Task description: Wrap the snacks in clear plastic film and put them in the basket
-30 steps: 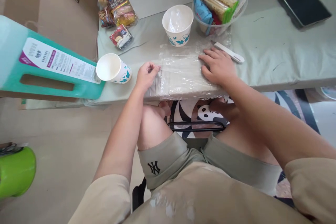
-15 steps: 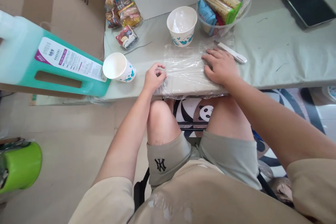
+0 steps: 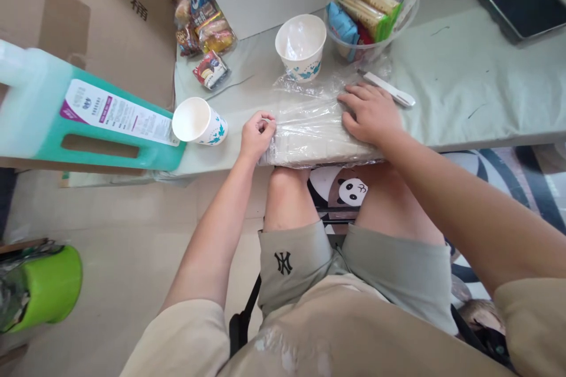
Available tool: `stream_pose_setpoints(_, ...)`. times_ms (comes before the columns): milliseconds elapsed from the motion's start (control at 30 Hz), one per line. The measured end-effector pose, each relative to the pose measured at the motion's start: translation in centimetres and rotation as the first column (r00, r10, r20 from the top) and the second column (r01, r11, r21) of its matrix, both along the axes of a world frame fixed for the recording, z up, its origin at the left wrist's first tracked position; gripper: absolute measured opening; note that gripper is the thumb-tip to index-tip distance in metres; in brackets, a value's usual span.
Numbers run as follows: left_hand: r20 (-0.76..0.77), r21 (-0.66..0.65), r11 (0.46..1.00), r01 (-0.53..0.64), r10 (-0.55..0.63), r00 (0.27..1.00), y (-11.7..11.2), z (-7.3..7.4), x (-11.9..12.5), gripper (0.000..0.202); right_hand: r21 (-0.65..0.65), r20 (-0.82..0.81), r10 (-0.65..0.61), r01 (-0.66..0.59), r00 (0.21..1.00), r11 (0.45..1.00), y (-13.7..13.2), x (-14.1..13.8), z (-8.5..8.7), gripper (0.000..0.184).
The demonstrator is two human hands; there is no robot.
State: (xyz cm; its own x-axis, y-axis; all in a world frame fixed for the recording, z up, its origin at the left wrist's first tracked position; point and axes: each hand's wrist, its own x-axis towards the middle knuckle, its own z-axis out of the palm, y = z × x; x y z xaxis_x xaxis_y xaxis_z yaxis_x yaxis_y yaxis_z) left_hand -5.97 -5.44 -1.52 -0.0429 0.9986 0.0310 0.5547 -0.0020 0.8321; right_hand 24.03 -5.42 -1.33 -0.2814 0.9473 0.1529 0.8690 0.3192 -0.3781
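Clear film spread on the desk here
Left hand pinches its left edge; right hand lies open, flat on its right.

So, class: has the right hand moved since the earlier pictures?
No. Judged against the clear snack bowl, the right hand shows no clear shift either way, resting on the plastic film.

Probably a home: panda-patterned mat, covered table, snack-filled bowl
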Motion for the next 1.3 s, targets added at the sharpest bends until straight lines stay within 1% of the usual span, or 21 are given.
stream_pose_setpoints(67, -0.1, 0.115, 0.992, -0.046, 0.057, 0.993, -1.1, 0.5, -0.1, 0.014, 0.012, 0.001, -0.006, 0.006, 1.0, 1.0, 0.0, -0.1, 0.0, 0.051)
stream_pose_setpoints(133, -0.252, 0.321, 0.946, -0.039, 0.125, 0.96, -3.1, 1.5, -0.2, 0.026, 0.03, 0.004, -0.006, 0.006, 1.0, 1.0, 0.0, -0.2, -0.1, 0.05)
stream_pose_setpoints(167, -0.345, 0.384, 0.923, 0.029, 0.115, 0.932, -4.3, 2.2, -0.2, 0.029, 0.037, 0.008, -0.004, 0.003, 1.0, 0.999, 0.1, -0.2, -0.1, 0.05)
stream_pose_setpoints(200, -0.43, 0.407, 0.9, 0.155, 0.039, 0.902, -5.5, 2.9, -0.1, 0.031, 0.042, 0.016, 0.001, -0.002, 1.0, 0.999, 0.1, -0.2, -0.1, 0.05)
stream_pose_setpoints(267, -0.538, 0.389, 0.803, 0.452, -0.2, 0.819, -7.5, 4.2, 0.0, 0.044, 0.043, 0.036, 0.008, -0.01, 0.999, 0.999, 0.2, -0.2, -0.1, 0.049)
stream_pose_setpoints(333, -0.634, 0.271, 0.725, 0.634, -0.361, 0.684, -8.4, 5.0, 0.4, 0.059, 0.039, 0.058, 0.016, -0.018, 0.998, 0.999, 0.3, -0.1, 0.0, 0.048)
stream_pose_setpoints(367, -0.67, 0.207, 0.71, 0.673, -0.398, 0.626, -8.3, 5.2, 0.6, 0.059, 0.038, 0.068, 0.015, -0.018, 0.998, 0.999, 0.3, -0.1, 0.0, 0.048)
stream_pose_setpoints(400, -0.698, 0.157, 0.716, 0.68, -0.407, 0.59, -8.0, 5.2, 0.8, 0.055, 0.039, 0.073, 0.013, -0.016, 0.997, 0.999, 0.2, -0.1, 0.0, 0.048)
stream_pose_setpoints(433, -0.714, 0.132, 0.733, 0.667, -0.396, 0.577, -7.3, 5.1, 1.1, 0.051, 0.04, 0.076, 0.012, -0.015, 0.997, 0.999, 0.2, -0.2, 0.0, 0.047)
stream_pose_setpoints(533, -0.704, 0.184, 0.786, 0.591, -0.314, 0.637, -4.9, 4.7, 1.8, 0.036, 0.04, 0.073, 0.011, -0.014, 0.997, 0.999, 0.1, -0.3, -0.1, 0.047)
stream_pose_setpoints(600, -0.685, 0.217, 0.794, 0.568, -0.29, 0.668, -3.4, 4.6, 2.1, 0.021, 0.022, 0.065, 0.02, -0.021, 0.998, 1.0, 0.3, -0.2, 0.0, 0.047)
stream_pose_setpoints(700, -0.617, 0.207, 0.792, 0.575, -0.35, 0.705, -2.1, 5.0, 1.8, 0.02, -0.036, -0.045, 0.056, -0.058, 0.997, 0.998, 0.5, 0.5, 0.9, 0.053)
stream_pose_setpoints(800, -0.487, 0.162, 0.835, 0.526, -0.396, 0.779, -2.3, 5.2, 0.7, 0.019, -0.033, -0.229, 0.092, -0.103, 0.969, 0.994, -0.3, 2.0, 2.7, 0.056)
stream_pose_setpoints(867, -0.419, 0.148, 0.877, 0.458, -0.364, 0.832, -2.9, 5.2, -0.1, 0.018, 0.029, -0.314, 0.084, -0.078, 0.946, 0.996, -1.6, 3.3, 3.9, 0.054)
stream_pose_setpoints(933, -0.358, 0.138, 0.913, 0.384, -0.316, 0.879, -3.8, 4.9, -0.7, 0.016, 0.072, -0.347, 0.056, -0.033, 0.936, 0.997, -3.4, 4.6, 4.3, 0.053)
stream_pose_setpoints(1000, -0.295, 0.118, 0.94, 0.321, -0.275, 0.915, -4.5, 4.7, -1.2, 0.014, 0.076, -0.323, 0.092, -0.071, 0.942, 0.995, -5.3, 5.8, 3.8, 0.052)
stream_pose_setpoints(1100, -0.218, 0.096, 0.958, 0.269, -0.243, 0.945, -5.3, 4.5, -1.7, 0.011, 0.122, -0.263, 0.268, -0.244, 0.927, 0.962, -7.9, 7.0, 2.1, 0.054)
stream_pose_setpoints(1133, -0.202, 0.093, 0.959, 0.268, -0.246, 0.948, -5.5, 4.5, -1.8, 0.01, 0.13, -0.244, 0.296, -0.271, 0.923, 0.954, -8.7, 7.1, 1.5, 0.054)
stream_pose_setpoints(1167, -0.192, 0.09, 0.958, 0.272, -0.251, 0.949, -5.6, 4.6, -1.8, 0.01, 0.124, -0.231, 0.296, -0.273, 0.927, 0.954, -9.3, 7.1, 1.0, 0.052)
stream_pose_setpoints(1233, -0.189, 0.078, 0.955, 0.286, -0.268, 0.945, -5.7, 4.6, -1.7, 0.012, 0.105, -0.245, 0.228, -0.208, 0.942, 0.973, -10.2, 6.5, 0.6, 0.044)
stream_pose_setpoints(1300, -0.202, 0.082, 0.95, 0.303, -0.281, 0.938, -5.6, 4.7, -1.5, 0.016, 0.115, -0.331, 0.135, -0.102, 0.934, 0.988, -10.6, 5.4, 0.8, 0.022)
